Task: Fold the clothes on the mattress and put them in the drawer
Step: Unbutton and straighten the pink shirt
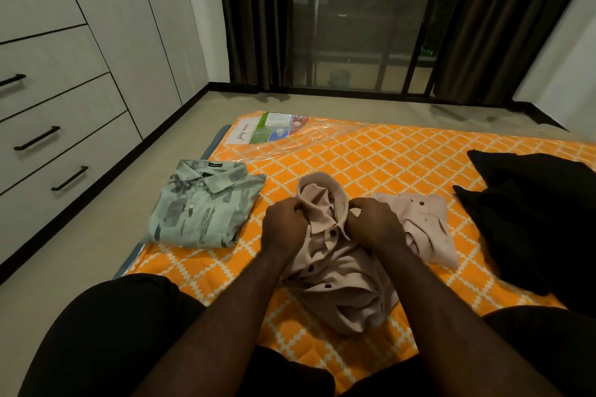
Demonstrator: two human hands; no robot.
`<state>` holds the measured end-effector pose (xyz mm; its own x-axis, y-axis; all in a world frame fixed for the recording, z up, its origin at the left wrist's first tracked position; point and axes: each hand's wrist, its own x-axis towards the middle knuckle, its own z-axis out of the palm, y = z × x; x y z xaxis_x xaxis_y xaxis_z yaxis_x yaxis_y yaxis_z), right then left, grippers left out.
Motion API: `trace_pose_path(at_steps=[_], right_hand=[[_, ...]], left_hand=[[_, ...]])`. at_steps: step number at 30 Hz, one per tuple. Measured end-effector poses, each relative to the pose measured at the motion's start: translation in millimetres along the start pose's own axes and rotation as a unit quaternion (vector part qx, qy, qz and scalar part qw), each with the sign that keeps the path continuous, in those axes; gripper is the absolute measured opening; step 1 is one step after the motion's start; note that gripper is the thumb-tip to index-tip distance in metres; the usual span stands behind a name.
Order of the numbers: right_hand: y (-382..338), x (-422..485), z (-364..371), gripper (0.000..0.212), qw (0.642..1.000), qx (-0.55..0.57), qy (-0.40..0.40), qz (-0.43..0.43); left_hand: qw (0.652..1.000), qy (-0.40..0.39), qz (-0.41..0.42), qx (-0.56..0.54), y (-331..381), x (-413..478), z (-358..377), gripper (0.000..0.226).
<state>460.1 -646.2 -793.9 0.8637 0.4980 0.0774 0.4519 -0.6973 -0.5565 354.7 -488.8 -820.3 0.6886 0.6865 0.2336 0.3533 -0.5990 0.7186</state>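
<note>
A crumpled beige button shirt [335,280] lies in front of me on the orange patterned mattress [380,158]. My left hand [285,224] grips the shirt by the left side of its collar. My right hand [375,224] grips the right side of the collar. To the left, near the mattress edge, lies a folded pale green printed shirt [203,209]. A dark heap of black clothing [535,213] sits at the right.
White drawers with black handles [54,135] line the wall at left, all closed. A plastic sleeve with a printed label [271,130] covers the mattress's far corner. Bare floor runs between mattress and drawers. Dark curtains and a glass door stand behind. My knees frame the near edge.
</note>
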Motion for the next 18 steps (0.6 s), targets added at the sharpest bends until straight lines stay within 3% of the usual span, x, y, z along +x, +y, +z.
trace_pose_path(at_steps=[5, 11, 16, 18], right_hand=[[0.5, -1.4, 2.3, 0.028, 1.000, -0.024, 0.007, 0.004], [-0.6, 1.8, 2.5, 0.017, 0.996, -0.046, 0.069, -0.028], [0.3, 3.2, -0.2, 0.019, 0.991, -0.102, 0.067, -0.045], [-2.3, 5.1, -8.2, 0.021, 0.990, -0.124, 0.043, -0.059]], left_hand=[[0.999, -0.023, -0.046, -0.001, -5.2, -0.2, -1.2, 0.015], [0.999, -0.047, -0.004, 0.021, 0.5, -3.2, -5.3, 0.033], [0.999, -0.008, 0.024, -0.024, 3.5, -2.6, -11.1, 0.037], [0.998, 0.023, 0.052, -0.017, 2.3, 10.6, -19.0, 0.028]])
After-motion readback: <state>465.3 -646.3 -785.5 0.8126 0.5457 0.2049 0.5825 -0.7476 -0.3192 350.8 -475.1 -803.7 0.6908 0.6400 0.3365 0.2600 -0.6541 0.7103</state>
